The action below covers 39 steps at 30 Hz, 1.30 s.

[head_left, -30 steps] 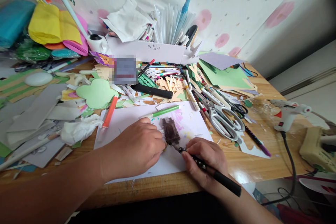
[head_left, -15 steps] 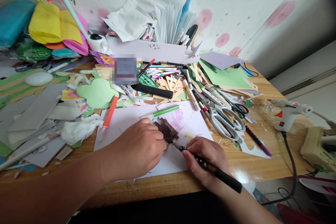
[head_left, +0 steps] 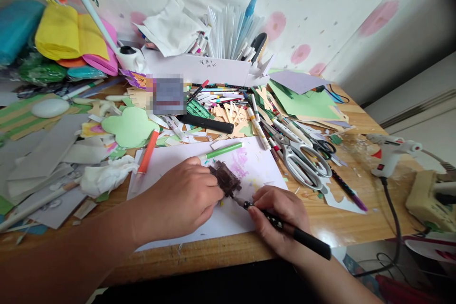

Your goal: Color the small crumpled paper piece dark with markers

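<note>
A small dark brown cut-out piece (head_left: pixel 228 178) with notched edges lies on a white sheet of paper (head_left: pixel 171 225). At its left edge are the curled fingers of my left hand (head_left: pixel 181 194), closed on it; the fingertips are partly hidden. My right hand (head_left: pixel 283 216) grips a black marker pen (head_left: pixel 278 222) with white dots. Its tip touches or nearly touches the lower edge of the brown piece. Behind my left hand lies a green marker (head_left: pixel 224 150), with an orange marker (head_left: pixel 147 154) to its left. Pink and yellow smudges colour the sheet.
Scissors (head_left: pixel 302 166), pens and paper scraps (head_left: pixel 230 116) crowd the table behind the sheet. A hot glue gun (head_left: pixel 392 154) with a cord stands at right. Crumpled tissue (head_left: pixel 107 175) and a green flower-shaped cut-out (head_left: pixel 128 126) are on the left.
My left hand has shifted slightly left, and a yellow mark now shows below the brown piece. The marker tip has moved a little along the piece's lower edge.
</note>
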Tool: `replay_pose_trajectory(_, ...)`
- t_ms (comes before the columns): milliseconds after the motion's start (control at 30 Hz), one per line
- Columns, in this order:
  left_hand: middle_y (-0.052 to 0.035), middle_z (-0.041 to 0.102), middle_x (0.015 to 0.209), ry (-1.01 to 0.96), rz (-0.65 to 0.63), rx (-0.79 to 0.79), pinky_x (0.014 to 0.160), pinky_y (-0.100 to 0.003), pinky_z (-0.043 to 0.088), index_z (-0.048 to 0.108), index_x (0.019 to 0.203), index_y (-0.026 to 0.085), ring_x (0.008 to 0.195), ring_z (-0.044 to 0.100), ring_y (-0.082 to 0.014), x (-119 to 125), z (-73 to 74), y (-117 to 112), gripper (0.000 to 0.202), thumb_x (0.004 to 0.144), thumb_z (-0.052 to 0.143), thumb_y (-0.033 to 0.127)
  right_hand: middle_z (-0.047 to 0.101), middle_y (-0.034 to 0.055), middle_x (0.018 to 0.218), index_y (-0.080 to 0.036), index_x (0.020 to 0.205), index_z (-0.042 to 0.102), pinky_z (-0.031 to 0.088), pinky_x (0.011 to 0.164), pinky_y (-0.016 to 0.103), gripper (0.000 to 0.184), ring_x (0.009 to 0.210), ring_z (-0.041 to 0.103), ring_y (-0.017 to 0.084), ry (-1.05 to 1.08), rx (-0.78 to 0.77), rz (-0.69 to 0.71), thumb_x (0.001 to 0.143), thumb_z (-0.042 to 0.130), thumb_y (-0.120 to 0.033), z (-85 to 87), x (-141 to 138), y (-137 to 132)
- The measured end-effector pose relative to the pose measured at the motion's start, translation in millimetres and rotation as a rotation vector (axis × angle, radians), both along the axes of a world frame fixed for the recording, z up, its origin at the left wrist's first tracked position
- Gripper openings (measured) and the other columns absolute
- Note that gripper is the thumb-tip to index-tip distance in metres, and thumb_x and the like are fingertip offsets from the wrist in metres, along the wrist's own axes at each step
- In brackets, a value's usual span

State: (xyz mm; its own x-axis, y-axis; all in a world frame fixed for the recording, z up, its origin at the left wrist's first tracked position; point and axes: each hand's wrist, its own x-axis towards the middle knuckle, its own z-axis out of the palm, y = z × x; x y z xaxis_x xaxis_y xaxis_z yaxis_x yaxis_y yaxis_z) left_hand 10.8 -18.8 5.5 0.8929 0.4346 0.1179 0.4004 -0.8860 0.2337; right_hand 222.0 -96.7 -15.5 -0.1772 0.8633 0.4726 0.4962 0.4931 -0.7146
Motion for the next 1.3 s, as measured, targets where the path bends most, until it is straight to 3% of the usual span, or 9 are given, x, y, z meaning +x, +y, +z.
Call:
replay_pose_trajectory(1000, 0.0022, 0.059, 0.063, 0.045, -0.009, 0.028, 0.067, -0.036, 0.027, 0.062, 0.071, 0.021, 0.064, 0.052, -0.0182, 2.6, -0.8, -3.2, 0.015, 0.083, 0.052, 0.020, 0.062, 0.0010, 0.063, -0.021, 0.073, 0.050, 0.046, 0.051, 0.024, 0.016, 0.059, 0.063, 0.015, -0.015, 0.009, 0.030, 0.079, 0.059, -0.010, -0.5, -1.1, -1.2)
replay_pose_trajectory(1300, 0.0025, 0.059, 0.063, 0.058, -0.014, 0.033, 0.066, -0.036, 0.027, 0.061, 0.071, 0.021, 0.064, 0.051, -0.0185, 3.0, -1.6, -2.0, 0.014, 0.082, 0.053, 0.022, 0.061, -0.0005, 0.061, -0.023, 0.073, 0.051, 0.047, 0.051, 0.025, 0.016, 0.059, 0.063, 0.015, -0.001, 0.012, -0.039, 0.080, 0.057, -0.010, 0.8, -0.3, -1.7)
